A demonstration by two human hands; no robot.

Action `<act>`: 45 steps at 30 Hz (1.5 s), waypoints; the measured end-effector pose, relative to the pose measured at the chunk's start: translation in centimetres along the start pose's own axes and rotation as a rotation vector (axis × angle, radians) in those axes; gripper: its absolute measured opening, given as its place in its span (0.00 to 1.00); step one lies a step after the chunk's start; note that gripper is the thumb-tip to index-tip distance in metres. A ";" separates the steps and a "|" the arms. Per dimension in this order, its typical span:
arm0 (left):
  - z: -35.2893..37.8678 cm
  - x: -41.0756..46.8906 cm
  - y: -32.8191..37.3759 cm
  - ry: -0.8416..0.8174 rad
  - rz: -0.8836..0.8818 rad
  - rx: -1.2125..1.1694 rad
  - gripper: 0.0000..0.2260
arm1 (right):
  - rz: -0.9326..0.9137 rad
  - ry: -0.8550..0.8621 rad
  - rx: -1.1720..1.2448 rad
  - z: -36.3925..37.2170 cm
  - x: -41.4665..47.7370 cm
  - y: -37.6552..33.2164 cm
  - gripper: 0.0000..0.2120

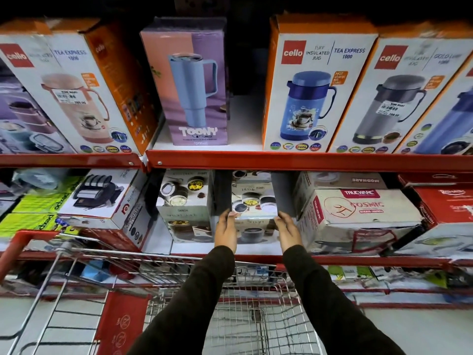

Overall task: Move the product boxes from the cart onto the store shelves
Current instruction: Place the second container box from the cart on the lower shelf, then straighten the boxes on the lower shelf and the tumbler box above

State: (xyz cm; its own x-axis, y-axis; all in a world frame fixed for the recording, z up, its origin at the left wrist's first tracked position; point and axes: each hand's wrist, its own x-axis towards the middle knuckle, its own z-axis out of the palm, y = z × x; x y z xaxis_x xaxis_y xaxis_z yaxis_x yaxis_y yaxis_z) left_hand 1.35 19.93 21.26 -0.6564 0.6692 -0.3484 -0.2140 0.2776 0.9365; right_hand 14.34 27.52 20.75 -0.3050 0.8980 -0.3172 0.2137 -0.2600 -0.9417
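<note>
A white box printed with steel containers [253,208] sits on the middle shelf [230,248], directly ahead of me. My left hand [226,230] presses its left side and my right hand [288,230] presses its right side, so both grip it. A matching box [185,206] stands just to its left. The wire cart [256,311] with its red handle [24,242] is below my arms, and the part of its basket that shows holds no box.
The upper shelf [281,158] carries Cello jug boxes [312,90] and a purple Toony tumbler box [194,85], with a gap beside it. A Trueware box [358,213] crowds the right, a NanoNine box [107,193] the left. A lower shelf holds small items.
</note>
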 end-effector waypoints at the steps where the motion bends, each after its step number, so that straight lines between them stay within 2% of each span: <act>1: -0.1 -0.2 0.1 0.000 0.003 -0.010 0.18 | -0.003 -0.006 -0.001 0.1 -0.2 -0.2 0.16; 7: -1.0 -2.1 -0.4 -0.009 -0.007 -0.031 0.17 | -0.059 -0.004 -0.087 -0.2 -2.3 0.5 0.15; 13: -1.7 -3.8 -1.6 -0.028 0.008 0.021 0.17 | -0.083 0.009 -0.051 -0.5 -4.4 1.4 0.15; 22: -2.6 -4.0 -0.5 -0.094 0.005 0.080 0.20 | -0.048 0.044 -0.143 -0.6 -4.5 1.0 0.17; 25: -3.3 -4.2 -0.7 -0.044 0.092 0.075 0.18 | -0.154 0.215 -0.275 -0.5 -4.8 0.4 0.17; 28: -5.1 -4.7 -0.2 0.032 0.260 0.046 0.15 | -0.354 0.344 -0.428 1.1 -6.3 -1.7 0.15; 31: -7.6 -4.7 1.0 0.135 0.433 0.078 0.16 | -0.515 0.214 -0.337 4.2 -7.1 -3.9 0.16; 34: -10.5 -3.5 2.3 0.305 0.545 0.126 0.17 | -0.545 0.081 -0.350 8.0 -6.7 -5.6 0.16; 36: -12.3 -2.2 3.2 0.373 0.504 0.139 0.19 | -0.495 -0.015 -0.427 10.6 -6.0 -6.3 0.17; 39: -14.6 0.0 4.1 0.380 0.354 0.206 0.23 | -0.371 -0.120 -0.566 13.6 -4.9 -6.7 0.20; 43: -16.4 1.9 4.5 0.173 0.077 0.182 0.23 | -0.258 -0.168 -0.605 15.1 -4.2 -6.8 0.21; 45: -16.8 2.0 4.4 0.122 0.027 0.182 0.23 | -0.251 -0.169 -0.582 15.3 -4.1 -6.7 0.21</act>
State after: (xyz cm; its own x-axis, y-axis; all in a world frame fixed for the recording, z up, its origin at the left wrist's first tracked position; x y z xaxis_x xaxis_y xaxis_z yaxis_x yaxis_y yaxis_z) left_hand -13.06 10.86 25.33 -0.7453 0.5928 -0.3052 -0.0682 0.3875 0.9193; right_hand -0.04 20.11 26.68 -0.5423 0.8260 -0.1535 0.5698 0.2274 -0.7897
